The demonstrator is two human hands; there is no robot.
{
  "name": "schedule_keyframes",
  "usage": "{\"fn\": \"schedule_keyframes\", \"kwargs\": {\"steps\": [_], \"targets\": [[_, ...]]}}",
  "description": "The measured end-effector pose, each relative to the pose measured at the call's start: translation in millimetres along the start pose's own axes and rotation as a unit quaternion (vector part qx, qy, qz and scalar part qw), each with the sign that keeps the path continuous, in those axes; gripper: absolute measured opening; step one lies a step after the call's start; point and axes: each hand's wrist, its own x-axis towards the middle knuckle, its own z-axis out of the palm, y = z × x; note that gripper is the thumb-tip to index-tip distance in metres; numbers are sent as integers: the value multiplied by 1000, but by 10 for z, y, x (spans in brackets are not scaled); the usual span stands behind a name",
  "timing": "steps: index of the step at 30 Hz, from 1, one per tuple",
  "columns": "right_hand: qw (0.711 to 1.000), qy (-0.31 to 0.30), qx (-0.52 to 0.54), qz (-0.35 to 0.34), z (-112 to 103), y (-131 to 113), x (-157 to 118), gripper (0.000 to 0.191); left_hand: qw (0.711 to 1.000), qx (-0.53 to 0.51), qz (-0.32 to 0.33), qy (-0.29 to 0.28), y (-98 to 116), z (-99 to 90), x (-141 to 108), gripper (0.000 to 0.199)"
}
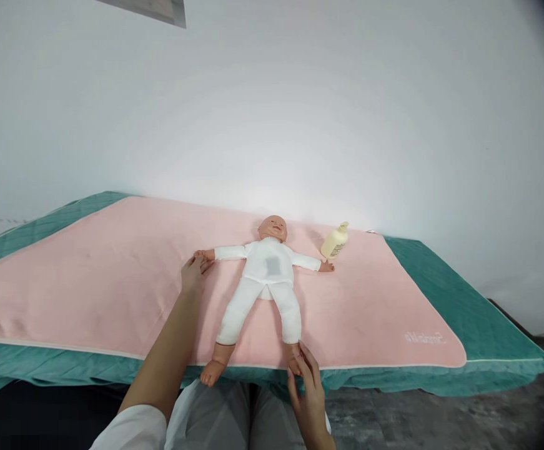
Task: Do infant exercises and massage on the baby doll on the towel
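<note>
A baby doll (267, 269) in a white cloth suit lies on its back, arms stretched out sideways and legs apart. A dark grey patch shows through on its chest. My left hand (194, 273) pinches the doll's hand at the left, fingertips closed around it. At the near edge, my right hand (306, 384) holds the doll's foot on the right between thumb and fingers, partly hiding it. The other bare foot (213, 370) reaches past the mat's front edge, untouched.
A pale yellow pump bottle (335, 242) stands beside the doll's right-hand arm. Beneath lies a pink mat (370, 312) over a green quilted cover (450, 300). A white wall (300, 112) rises directly behind. My legs are close to the front edge.
</note>
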Motion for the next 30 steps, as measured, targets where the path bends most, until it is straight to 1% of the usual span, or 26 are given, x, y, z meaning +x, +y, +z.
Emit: {"fn": "schedule_keyframes", "kwargs": {"steps": [2, 4, 6, 8, 10, 13, 14, 16, 18, 20, 22, 23, 25, 30], "targets": [[1000, 15, 10, 3, -22, -39, 27, 43, 1000, 11, 23, -8, 17, 0, -49, 15], [999, 30, 17, 3, -64, -74, 78, 41, 999, 30, 42, -2, 28, 8, -97, 26], [999, 41, 19, 0, -132, -108, 164, 40, 997, 53, 58, 6, 29, 28, -136, 36], [999, 50, 17, -8, -217, -144, 283, 41, 994, 70, 82, 0, 17, 58, -164, 45], [998, 60, 14, -21, -299, -181, 426, 45, 990, 81, 113, -25, -5, 96, -190, 49], [996, 78, 7, -42, -373, -228, 655, 49, 974, 104, 172, -99, -53, 151, -258, 54], [995, 82, 4, -49, -380, -240, 728, 50, 964, 122, 196, -132, -71, 165, -297, 58], [995, 84, 1, -57, -375, -258, 867, 51, 934, 169, 244, -201, -107, 190, -398, 63], [995, 84, 4, -57, -352, -270, 997, 52, 894, 223, 279, -272, -141, 210, -512, 66], [995, 88, 6, -52, -322, -278, 1121, 51, 851, 271, 295, -340, -172, 228, -604, 69], [994, 96, 6, -50, -290, -280, 1239, 50, 810, 306, 310, -393, -195, 241, -649, 70], [994, 98, 7, -48, -274, -277, 1294, 49, 791, 320, 322, -411, -203, 245, -654, 69], [995, 96, 13, -35, -240, -263, 1398, 46, 760, 344, 350, -426, -210, 247, -640, 66], [995, 87, 37, 1, -130, -178, 1601, 41, 719, 382, 401, -420, -187, 244, -587, 60]]}}
